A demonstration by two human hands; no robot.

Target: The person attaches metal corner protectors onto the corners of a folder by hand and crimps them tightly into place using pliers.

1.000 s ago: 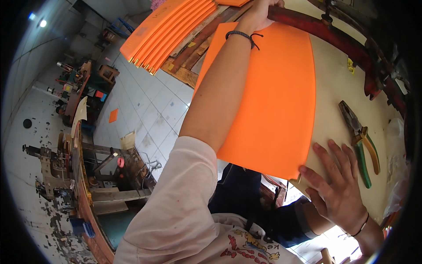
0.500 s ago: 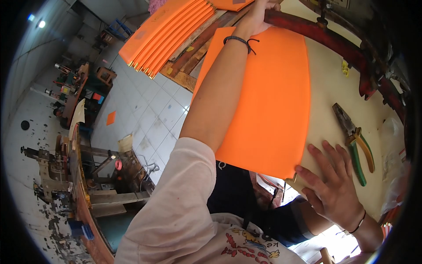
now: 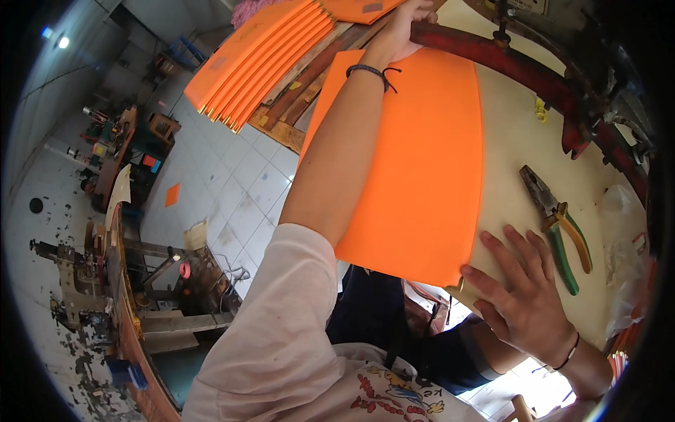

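Note:
A flat orange folder [image 3: 415,169] lies across the pale worktop [image 3: 503,155], its near edge overhanging my lap. At its far end, my left hand [image 3: 402,34] grips the edge beside the tip of a red machine arm [image 3: 485,53]; that arm partly hides the fingers. A small gold metal corner [image 3: 460,284] shows at the folder's near right corner. My right hand [image 3: 524,299] lies open on the worktop there, fingers spread, with one fingertip at that corner. Just right of these fingers are pliers [image 3: 560,228] with green and yellow handles.
A fanned stack of orange folders [image 3: 260,60] with gold corners sits on a wooden surface [image 3: 281,130] at the upper left. Yellow bits [image 3: 540,110] lie near the machine. A clear plastic bag [image 3: 626,253] is at the right edge. Other machines [image 3: 77,267] stand at left.
The view has shifted slightly, so the folder and pliers appear a little further left. Both hands keep nearly the same places on and beside the folder.

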